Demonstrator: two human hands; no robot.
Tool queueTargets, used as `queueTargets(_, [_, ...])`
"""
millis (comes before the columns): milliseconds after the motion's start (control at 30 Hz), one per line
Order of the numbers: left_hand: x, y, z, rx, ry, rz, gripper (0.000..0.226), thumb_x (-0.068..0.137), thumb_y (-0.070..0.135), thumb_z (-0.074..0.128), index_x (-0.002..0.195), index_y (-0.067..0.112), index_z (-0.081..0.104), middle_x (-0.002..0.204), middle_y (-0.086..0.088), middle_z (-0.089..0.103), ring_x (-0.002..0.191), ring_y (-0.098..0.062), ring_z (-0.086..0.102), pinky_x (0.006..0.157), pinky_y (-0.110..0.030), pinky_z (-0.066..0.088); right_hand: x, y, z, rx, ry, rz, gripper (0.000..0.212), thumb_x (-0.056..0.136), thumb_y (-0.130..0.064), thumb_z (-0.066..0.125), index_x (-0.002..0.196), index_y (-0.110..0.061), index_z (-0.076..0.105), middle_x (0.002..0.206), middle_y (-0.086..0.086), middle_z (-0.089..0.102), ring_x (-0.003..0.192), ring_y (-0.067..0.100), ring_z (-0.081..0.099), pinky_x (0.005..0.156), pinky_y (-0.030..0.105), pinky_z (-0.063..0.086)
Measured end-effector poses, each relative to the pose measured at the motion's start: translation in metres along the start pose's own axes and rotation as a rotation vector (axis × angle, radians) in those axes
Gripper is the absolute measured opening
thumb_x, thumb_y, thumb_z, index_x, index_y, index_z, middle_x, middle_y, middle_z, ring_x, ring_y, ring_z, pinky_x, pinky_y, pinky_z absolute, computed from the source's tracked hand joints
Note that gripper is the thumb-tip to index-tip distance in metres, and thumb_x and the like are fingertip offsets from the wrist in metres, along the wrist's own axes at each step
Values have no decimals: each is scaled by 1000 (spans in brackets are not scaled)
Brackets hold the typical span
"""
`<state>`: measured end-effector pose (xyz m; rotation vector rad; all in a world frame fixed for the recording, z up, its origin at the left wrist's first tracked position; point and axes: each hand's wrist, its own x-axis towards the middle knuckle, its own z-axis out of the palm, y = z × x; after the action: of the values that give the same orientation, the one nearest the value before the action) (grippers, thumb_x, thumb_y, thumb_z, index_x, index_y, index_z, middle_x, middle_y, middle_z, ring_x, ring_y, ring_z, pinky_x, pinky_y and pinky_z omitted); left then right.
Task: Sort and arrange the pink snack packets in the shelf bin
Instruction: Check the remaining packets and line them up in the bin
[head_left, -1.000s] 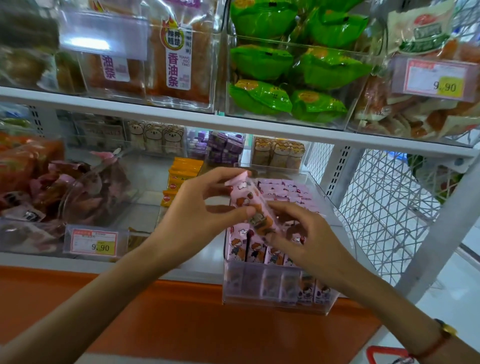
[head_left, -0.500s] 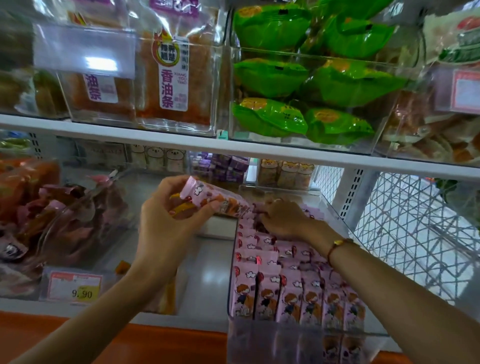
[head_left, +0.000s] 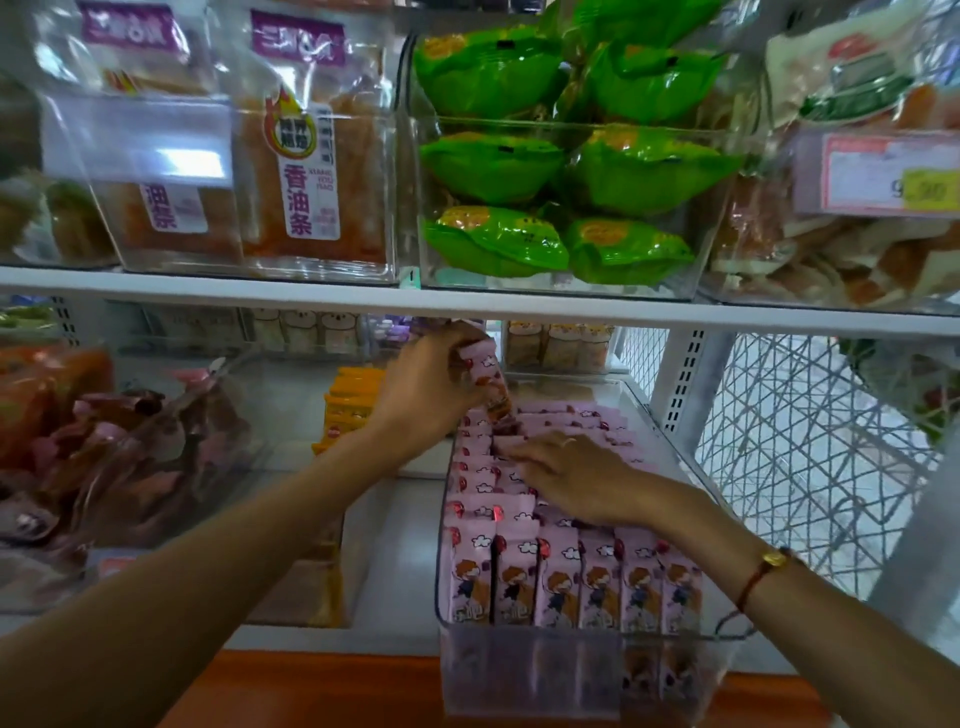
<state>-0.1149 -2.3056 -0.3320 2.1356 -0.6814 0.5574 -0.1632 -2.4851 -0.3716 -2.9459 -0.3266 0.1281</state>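
We face a white shop shelf stocked with clear bins: green snack bags above, and below them the clear shelf bin packed with rows of pink snack packets standing upright. Our two bare arms reach forward over its front wall. Our left hand, wrist bent and fingers curled, grips one pink packet held tilted over the bin's far left corner, its lower end near the packets beneath. Our right hand lies palm down with fingers straight and spread, pressing on the tops of the middle rows. A ring shows on one finger, a red cord bracelet on that wrist.
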Motion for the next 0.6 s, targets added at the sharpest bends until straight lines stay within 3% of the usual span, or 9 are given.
queueTargets(67, [9, -1, 6, 133, -64, 18, 46, 74, 24, 81, 116, 20, 63, 107, 1, 70, 94, -18, 65, 80, -32, 53, -8, 0, 7, 8, 33, 5, 47, 101, -48, 20, 147, -40, 25, 157, -3, 19, 144, 22, 15, 115, 44, 13])
queueTargets(233, [31, -2, 18, 372, -409, 36, 56, 82, 36, 73, 131, 17, 56, 130, -7, 58, 116, -23, 55, 88, -25, 39, -14, -4, 15, 30, 148, 1, 45, 100, -48, 22, 145, -41, 27, 156, -5, 23, 143, 20, 17, 114, 42, 11])
queueTargets(300, [37, -1, 25, 421, -510, 27, 57, 82, 38, 72, 131, 13, 56, 129, -10, 57, 117, -26, 53, 90, -26, 38, -15, -4, 18, 20, 162, 2, 46, 100, -48, 22, 145, -41, 26, 156, -5, 22, 143, 20, 15, 114, 42, 9])
queueTargets(433, [39, -6, 40, 518, -499, 13, 54, 78, 38, 76, 123, 15, 60, 124, -4, 63, 114, -23, 58, 96, -37, 47, -14, -2, 21, 21, 165, 3, 46, 100, -48, 22, 145, -40, 26, 157, -4, 20, 144, 20, 13, 115, 43, 8])
queueTargets(600, [36, -5, 41, 597, -516, 75, 33, 93, 29, 59, 125, 21, 61, 133, -3, 58, 123, -23, 52, 100, -39, 44, -14, -1, 20, 30, 152, 5, 46, 100, -48, 21, 145, -40, 26, 157, -4, 21, 144, 20, 13, 114, 42, 8])
